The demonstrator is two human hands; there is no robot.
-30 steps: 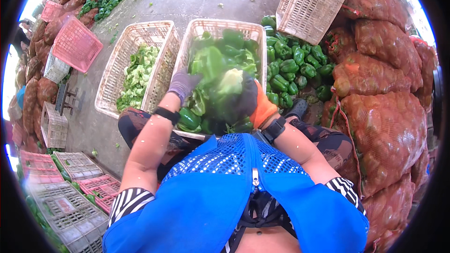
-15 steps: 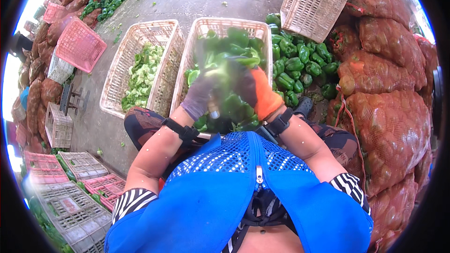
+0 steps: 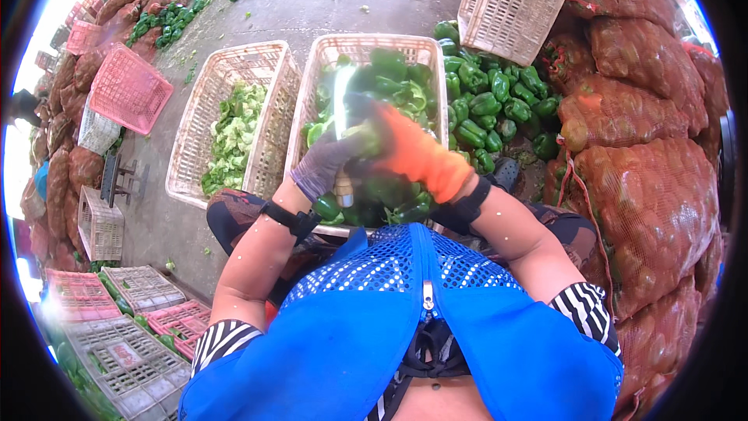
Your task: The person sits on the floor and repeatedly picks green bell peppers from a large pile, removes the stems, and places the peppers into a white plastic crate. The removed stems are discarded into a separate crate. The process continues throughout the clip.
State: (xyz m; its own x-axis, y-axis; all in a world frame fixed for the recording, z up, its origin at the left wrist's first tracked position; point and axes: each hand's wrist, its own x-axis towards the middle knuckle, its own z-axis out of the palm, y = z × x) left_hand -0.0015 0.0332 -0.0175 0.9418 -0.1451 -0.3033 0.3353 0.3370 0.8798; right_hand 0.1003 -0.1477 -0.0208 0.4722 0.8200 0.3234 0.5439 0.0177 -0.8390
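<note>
Your two gloved hands meet over the near end of the middle basket (image 3: 436, 47), the pale wicker one heaped with green peppers. Your left hand (image 3: 323, 164), in a grey-purple glove, has its fingers wrapped narrow around the handle of a knife (image 3: 340, 121), blade pointing up and away from you. Your right hand (image 3: 417, 156), in an orange glove, is curled around a green pepper (image 3: 366, 140) just beside the blade; blur hides how tightly it grips.

The pepper should feel light, hollow and firm, with a waxy skin that can slide in a glove, so I would cup it around its broad shoulders rather than pinch the thin wall, which bruises or cracks under pressure. Left of the middle basket stands a second basket (image 3: 257, 54) holding paler cut pieces; right of it loose peppers (image 3: 491, 105) lie piled against red mesh sacks (image 3: 654, 203).
</note>
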